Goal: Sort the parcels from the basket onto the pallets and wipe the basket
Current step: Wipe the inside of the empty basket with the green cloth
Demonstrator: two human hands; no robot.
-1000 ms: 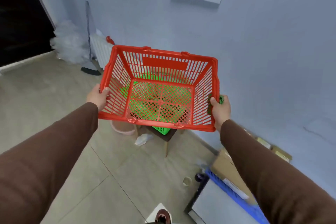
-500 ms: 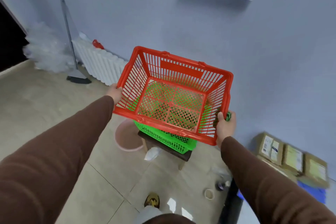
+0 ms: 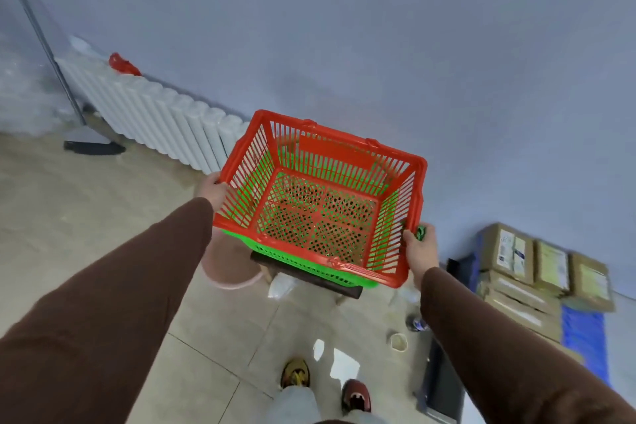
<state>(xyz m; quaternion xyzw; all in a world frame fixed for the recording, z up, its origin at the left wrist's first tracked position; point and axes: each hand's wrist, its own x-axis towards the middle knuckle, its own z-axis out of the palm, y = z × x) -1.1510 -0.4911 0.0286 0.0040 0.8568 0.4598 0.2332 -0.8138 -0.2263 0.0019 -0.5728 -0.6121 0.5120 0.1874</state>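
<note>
1 red basket [image 3: 320, 196] over 1 green basket [image 3: 309, 263].

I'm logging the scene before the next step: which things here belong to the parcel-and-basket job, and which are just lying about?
Job:
red basket, empty, held by left hand and right hand
green basket beneath it
cardboard parcels by the wall
blue pallet

Lying about:
white radiator
pink basin
tape roll
broom

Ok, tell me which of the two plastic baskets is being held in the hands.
The red plastic basket, gripped at both side rims by the left hand and right hand. The green plastic basket sits beneath it on a stool.
</note>
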